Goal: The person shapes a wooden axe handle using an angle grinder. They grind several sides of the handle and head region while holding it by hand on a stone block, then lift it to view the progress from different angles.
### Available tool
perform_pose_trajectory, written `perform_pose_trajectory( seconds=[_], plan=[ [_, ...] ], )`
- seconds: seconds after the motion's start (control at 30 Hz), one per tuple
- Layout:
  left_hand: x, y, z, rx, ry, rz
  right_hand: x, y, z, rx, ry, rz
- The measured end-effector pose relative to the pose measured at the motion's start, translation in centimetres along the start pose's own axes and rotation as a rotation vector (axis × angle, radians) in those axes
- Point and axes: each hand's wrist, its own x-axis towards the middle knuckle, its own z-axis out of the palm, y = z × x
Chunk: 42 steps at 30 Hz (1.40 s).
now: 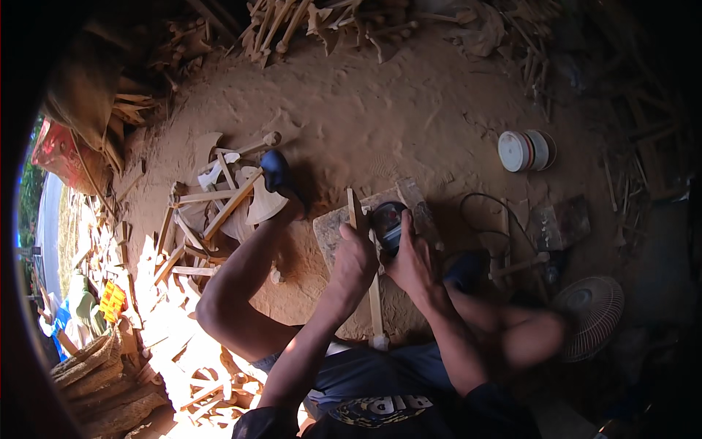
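My left hand (354, 257) is closed around a light wooden stick (354, 208), whose end rises past the thumb. My right hand (412, 262) is wrapped round a dark, round, shiny-faced object (388, 222), close beside the stick; its kind is hard to make out. Both hands are above a worn, pale block (330, 228) on the ground between my legs. Below the hands a narrow wooden bar (376, 311) runs toward my lap and ends in a pale knob. Whether bar and stick are one piece is hidden.
Wooden axe-shaped pieces (265, 200) and sticks lie piled by my left foot. A white bucket (515, 151) lies at the right on sandy ground. Nearer me are a dark cable (488, 196), a worn box (561, 223) and a round fan (589, 319). More wood pieces (287, 25) are heaped at the back.
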Motion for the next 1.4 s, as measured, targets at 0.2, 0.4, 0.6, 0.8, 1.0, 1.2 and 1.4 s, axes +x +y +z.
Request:
perform_pose_trajectory(
  seconds=[0.2,0.4,0.6,0.8,1.0,1.2,1.4],
  plan=[
    [-0.4,0.2,-0.1,-0.060,0.073,0.033,1.5,-0.8,-0.6,-0.030,-0.034,0.002],
    [-0.4,-1.3,1.1,-0.074,0.123,0.028,3.3,-2.4,-2.6,-0.014,-0.028,-0.008],
    [-0.6,-1.2,-0.1,0.005,0.143,0.176,-1.5,0.2,-2.7,0.087,-0.056,-0.025],
    [1.6,1.2,-3.6,-0.109,0.299,0.074,-3.9,2.6,-7.0,0.136,0.051,0.161],
    [8.6,5.7,-11.0,0.089,0.303,0.417,-5.6,5.5,-12.1,0.345,0.249,0.263],
    [8.5,0.9,-7.1,0.499,0.035,0.931,-4.2,5.7,-10.5,0.321,0.111,0.286],
    [7.9,-2.7,-4.6,0.470,-0.035,0.753,-1.6,7.3,-2.7,0.171,0.162,0.086]
  ],
)
